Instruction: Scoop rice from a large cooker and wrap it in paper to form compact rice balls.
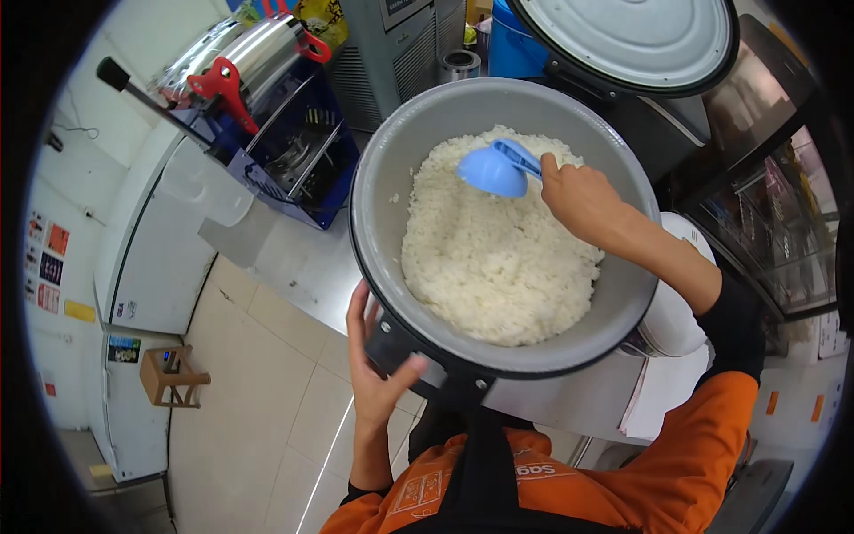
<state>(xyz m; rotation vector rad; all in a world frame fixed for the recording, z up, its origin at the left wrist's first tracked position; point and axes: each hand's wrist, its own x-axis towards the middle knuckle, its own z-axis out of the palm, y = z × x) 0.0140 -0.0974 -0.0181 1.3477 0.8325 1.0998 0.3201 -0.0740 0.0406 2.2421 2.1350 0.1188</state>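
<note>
A large round cooker pot (pixel 380 167) with a grey inner wall holds a big mound of cooked white rice (pixel 500 260). My right hand (pixel 580 197) grips the handle of a blue plastic rice scoop (pixel 492 172), whose rounded bowl lies over the far part of the rice; whether it touches the rice is unclear. At the pot's near left side, my left hand (pixel 380 374) is at the black side handle (pixel 400 354), thumb on top and fingers partly hidden behind the rim. The cooker's open lid (pixel 627 40) stands beyond the pot at the upper right.
A blue sealing machine (pixel 293 153) with red-handled film rolls stands left of the pot on the steel counter (pixel 300 260). White lidded containers (pixel 674 320) and paper (pixel 667 394) lie to the right, near a glass display cabinet (pixel 767 213). A brown stool (pixel 173 377) stands on the floor.
</note>
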